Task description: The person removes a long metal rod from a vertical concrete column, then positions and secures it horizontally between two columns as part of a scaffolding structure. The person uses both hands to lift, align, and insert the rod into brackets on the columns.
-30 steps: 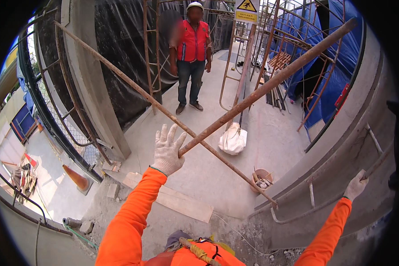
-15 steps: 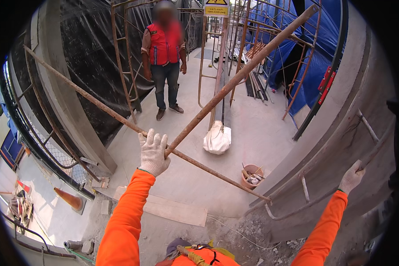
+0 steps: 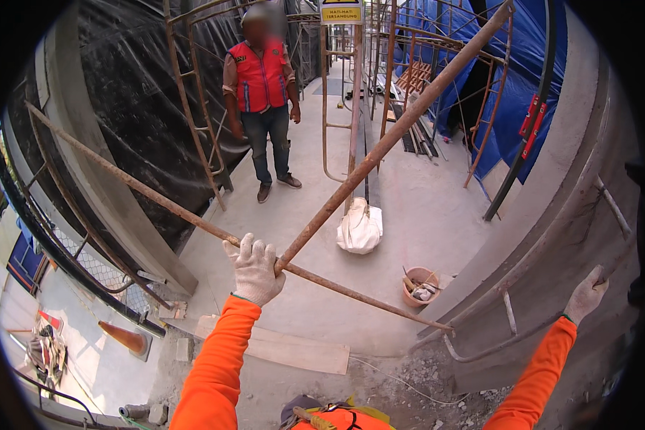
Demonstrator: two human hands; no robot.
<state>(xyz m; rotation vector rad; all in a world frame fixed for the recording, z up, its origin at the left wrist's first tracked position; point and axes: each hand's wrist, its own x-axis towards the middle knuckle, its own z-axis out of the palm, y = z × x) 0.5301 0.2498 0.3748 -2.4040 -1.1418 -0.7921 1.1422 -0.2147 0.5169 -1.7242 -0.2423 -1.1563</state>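
The work looks partway along. The thick pole [image 3: 394, 140] and the thin pole [image 3: 351, 291] already cross in front of the person, and the thin pole's lower end appears to meet the frame [image 3: 509, 313] on the right. Whether either pole is fastened cannot be told, so how much is left is unclear; neither hand is free of the metalwork yet.

The left hand [image 3: 256, 276] is where the 2 poles cross, near the middle of the view. Its back is toward the camera, its fingers point away and bend over the thin pole, and the thick pole runs in at its thumb side. The palm is hidden, so whether the fingers close on either pole cannot be told. The left arm reaches forward, fairly straight.

The right hand [image 3: 586, 294] is out wide, well apart from the left, its fingers wrapped around the lower bar of the frame; the right arm slants up and outward.

Beyond the poles, a co-worker [image 3: 261, 100] stands on the floor, near a white sack [image 3: 360, 228].
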